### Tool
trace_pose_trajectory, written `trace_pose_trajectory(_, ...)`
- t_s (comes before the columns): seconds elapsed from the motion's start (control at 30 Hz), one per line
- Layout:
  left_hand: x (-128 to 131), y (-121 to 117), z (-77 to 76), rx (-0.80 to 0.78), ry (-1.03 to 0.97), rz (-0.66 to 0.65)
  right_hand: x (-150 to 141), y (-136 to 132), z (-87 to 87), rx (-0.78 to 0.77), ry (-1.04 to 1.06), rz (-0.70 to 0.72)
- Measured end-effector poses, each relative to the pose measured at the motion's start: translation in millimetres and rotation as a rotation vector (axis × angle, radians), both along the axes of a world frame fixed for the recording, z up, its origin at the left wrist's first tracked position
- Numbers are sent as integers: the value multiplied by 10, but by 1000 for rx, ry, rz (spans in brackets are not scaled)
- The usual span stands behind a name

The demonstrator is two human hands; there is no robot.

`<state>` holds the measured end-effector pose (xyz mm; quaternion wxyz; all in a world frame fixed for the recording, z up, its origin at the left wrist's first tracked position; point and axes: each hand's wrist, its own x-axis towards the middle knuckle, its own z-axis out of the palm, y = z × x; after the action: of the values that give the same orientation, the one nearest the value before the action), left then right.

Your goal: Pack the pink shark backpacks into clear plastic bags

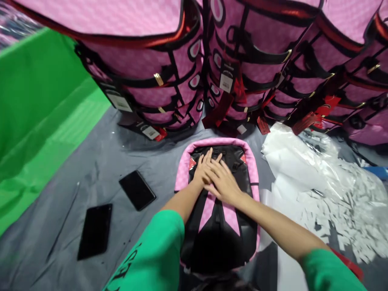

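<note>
A pink and black backpack (254,173) lies flat with its black back panel and pink-and-black shoulder straps facing up. My left hand (201,171) rests on the upper part of that panel, fingers stretched out and pointing away from me. Partly across it lies my right hand (224,182), its fingers spread and flat. Neither hand grips anything. Near the top of the panel, black buckles or strap fittings show beside my fingertips. Shadow darkens the lower end of the backpack.
Stacks of pink bags (145,93) with tags stand behind. Two dark flat devices, a phone or tablet (138,190) and another (95,231), lie left. White paper scraps (342,202) and clear plastic (318,149) cover the right. A green sheet (39,101) rises at left.
</note>
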<state>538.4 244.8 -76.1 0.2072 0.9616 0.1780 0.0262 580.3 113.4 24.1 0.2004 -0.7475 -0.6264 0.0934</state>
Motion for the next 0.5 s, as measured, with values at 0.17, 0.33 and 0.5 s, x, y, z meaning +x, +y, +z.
trace_pose_trajectory(0.17,113,97,103,33,-26,-64,-579,-1063,-82,-107,-117,-92)
trace_pose_trajectory(0.33,-255,-18,456,-57,-66,-158,-565,-900,-768,-226,-188,-162)
trace_pose_trajectory(0.5,-1139,-676,725,8,-88,-894,-561,-876,-1073,-165,-149,-175)
